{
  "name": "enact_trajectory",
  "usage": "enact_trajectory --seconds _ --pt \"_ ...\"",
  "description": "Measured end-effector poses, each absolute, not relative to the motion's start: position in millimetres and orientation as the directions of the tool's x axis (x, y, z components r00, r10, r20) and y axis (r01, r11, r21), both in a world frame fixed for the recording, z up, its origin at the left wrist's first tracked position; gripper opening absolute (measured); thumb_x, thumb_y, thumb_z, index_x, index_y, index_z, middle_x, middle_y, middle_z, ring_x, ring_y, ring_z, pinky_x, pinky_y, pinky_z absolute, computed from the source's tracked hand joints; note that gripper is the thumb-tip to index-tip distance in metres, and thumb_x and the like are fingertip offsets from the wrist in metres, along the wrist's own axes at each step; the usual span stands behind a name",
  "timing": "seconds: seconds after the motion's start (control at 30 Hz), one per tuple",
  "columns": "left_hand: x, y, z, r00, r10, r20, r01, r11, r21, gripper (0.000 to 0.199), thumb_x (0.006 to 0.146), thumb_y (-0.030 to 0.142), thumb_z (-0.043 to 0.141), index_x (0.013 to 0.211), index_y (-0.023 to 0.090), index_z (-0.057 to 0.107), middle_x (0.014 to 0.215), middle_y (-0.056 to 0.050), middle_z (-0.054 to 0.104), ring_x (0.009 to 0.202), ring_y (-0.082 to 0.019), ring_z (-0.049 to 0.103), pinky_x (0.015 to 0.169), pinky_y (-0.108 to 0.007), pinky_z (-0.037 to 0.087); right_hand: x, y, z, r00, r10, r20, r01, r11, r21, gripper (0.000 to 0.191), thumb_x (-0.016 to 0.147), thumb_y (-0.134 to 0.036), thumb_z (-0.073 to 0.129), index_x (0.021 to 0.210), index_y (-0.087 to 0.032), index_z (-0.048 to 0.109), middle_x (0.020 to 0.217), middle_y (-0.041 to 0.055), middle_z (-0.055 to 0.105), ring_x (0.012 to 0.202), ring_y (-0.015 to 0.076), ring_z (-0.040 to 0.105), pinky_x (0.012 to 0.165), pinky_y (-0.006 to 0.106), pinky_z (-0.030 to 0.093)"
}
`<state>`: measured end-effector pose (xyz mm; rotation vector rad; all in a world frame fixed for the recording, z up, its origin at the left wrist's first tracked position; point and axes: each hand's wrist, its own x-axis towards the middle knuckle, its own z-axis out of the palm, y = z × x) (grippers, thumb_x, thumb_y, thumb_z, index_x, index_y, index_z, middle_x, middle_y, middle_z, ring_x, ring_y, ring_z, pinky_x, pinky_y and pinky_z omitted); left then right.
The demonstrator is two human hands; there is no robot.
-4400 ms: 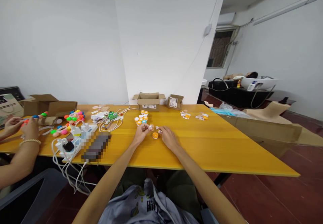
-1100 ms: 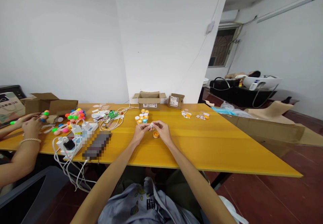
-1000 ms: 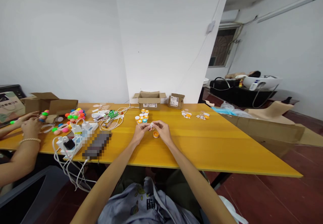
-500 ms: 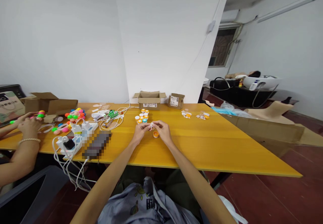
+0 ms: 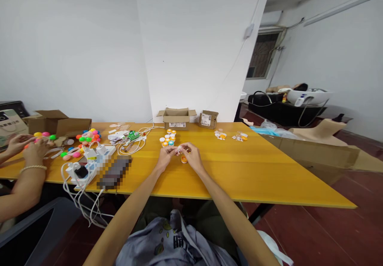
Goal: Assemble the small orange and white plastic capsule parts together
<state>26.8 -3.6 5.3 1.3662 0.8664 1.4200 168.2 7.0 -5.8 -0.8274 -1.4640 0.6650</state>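
Between the fingertips of my left hand (image 5: 165, 157) and my right hand (image 5: 192, 155) is a small white part (image 5: 179, 149), too small to name more exactly. Both hands are closed in a pinch on it, above the table (image 5: 239, 170). Just below the fingers, near the right hand, an orange round cap-like piece (image 5: 184, 159) lies on the wood with its hollow side up. Beyond my left hand stands a cluster of several small round containers (image 5: 168, 139), mostly orange and white, with a blue one among them.
Two cardboard boxes (image 5: 176, 119) stand by the wall. Small white and orange parts (image 5: 221, 135) lie in piles to the right. On the left are cables, a power strip (image 5: 98, 162), a blurred dark device (image 5: 115, 172) and a co-worker's hands (image 5: 34, 150) with colourful balls (image 5: 88, 136).
My hands stay pinched on the small white part, with only slight finger movement. The co-worker's hands on the left have shifted with the string of colourful balls. The view has turned slightly.
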Motion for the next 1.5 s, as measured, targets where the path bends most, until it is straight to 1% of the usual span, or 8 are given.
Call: enact_trajectory --seconds 0.4,0.57,0.73,1.03,1.2,1.3,1.4,1.5 --pt "26 -5 7 0.1 0.941 0.322 -0.147 -0.306 0.941 0.021 0.066 0.036 0.083 0.07 0.016 0.076 0.069 -0.005 0.074 0.066 -0.017 0.065 0.071 -0.031 0.054 166 3 -7 0.004 0.778 0.628 0.192 0.616 -0.764 0.005 0.08 -0.028 0.057 0.078 -0.026 0.062 0.078 0.0013 0.067 0.074 0.0192 0.061 0.071 0.031 0.051" --pt "27 -6 8 0.098 0.941 0.324 -0.145 -0.309 0.94 0.023 0.065 0.037 0.083 0.068 0.016 0.075 0.066 -0.004 0.072 0.063 -0.016 0.064 0.07 -0.03 0.053 165 1 -6 0.001 0.781 0.624 0.189 0.613 -0.767 0.005 0.08 -0.028 0.056 0.078 -0.026 0.06 0.077 0.0005 0.066 0.073 0.0187 0.06 0.071 0.031 0.05" --pt "27 -6 8 0.097 0.937 0.336 -0.142 -0.321 0.936 0.023 0.065 0.036 0.083 0.068 0.016 0.074 0.066 -0.003 0.071 0.063 -0.015 0.063 0.069 -0.029 0.053 166 -1 -2 -0.011 0.781 0.624 0.175 0.616 -0.768 0.008 0.081 -0.032 0.058 0.078 -0.025 0.062 0.076 0.0004 0.066 0.07 0.0178 0.059 0.065 0.029 0.048" --pt "28 -7 9 0.111 0.928 0.356 -0.128 -0.342 0.931 0.025 0.065 0.038 0.083 0.069 0.016 0.072 0.064 -0.002 0.069 0.064 -0.015 0.063 0.069 -0.028 0.052 168 1 0 -0.022 0.766 0.642 0.169 0.636 -0.753 0.016 0.08 -0.036 0.06 0.07 -0.023 0.062 0.07 0.0 0.062 0.066 0.0161 0.057 0.061 0.027 0.045" --pt "28 -7 7 0.117 0.921 0.37 -0.121 -0.357 0.926 0.029 0.067 0.042 0.082 0.073 0.016 0.072 0.07 -0.003 0.071 0.068 -0.016 0.064 0.071 -0.029 0.052 169 4 -2 -0.016 0.786 0.619 0.136 0.615 -0.777 0.016 0.079 -0.035 0.061 0.073 -0.022 0.068 0.072 0.0012 0.068 0.069 0.0168 0.061 0.062 0.027 0.047" --pt "28 -6 7 0.11 0.924 0.367 -0.13 -0.352 0.927 0.032 0.065 0.044 0.083 0.072 0.016 0.07 0.07 -0.003 0.071 0.066 -0.015 0.063 0.069 -0.028 0.052 169 8 -4 -0.019 0.794 0.608 0.118 0.605 -0.787 0.021 0.082 -0.036 0.058 0.073 -0.022 0.071 0.072 0.0024 0.071 0.07 0.0186 0.063 0.063 0.028 0.049" --pt "28 -5 7 0.081 0.931 0.355 -0.158 -0.339 0.927 0.035 0.061 0.046 0.085 0.07 0.017 0.068 0.067 -0.002 0.07 0.061 -0.014 0.062 0.066 -0.028 0.052 173 14 -9 0.047 0.791 0.61 0.187 0.592 -0.784 0.025 0.087 -0.034 0.053 0.079 -0.022 0.073 0.078 0.0038 0.073 0.074 0.0203 0.066 0.067 0.03 0.05" --pt "28 -4 6 0.046 0.938 0.345 -0.195 -0.33 0.924 0.037 0.06 0.046 0.086 0.072 0.017 0.066 0.066 -0.001 0.069 0.06 -0.014 0.063 0.065 -0.027 0.052 183 21 -15 0.13 0.777 0.616 0.381 0.534 -0.755 0.026 0.089 -0.025 0.048 0.088 -0.022 0.073 0.089 0.0057 0.074 0.084 0.0218 0.066 0.075 0.032 0.051"
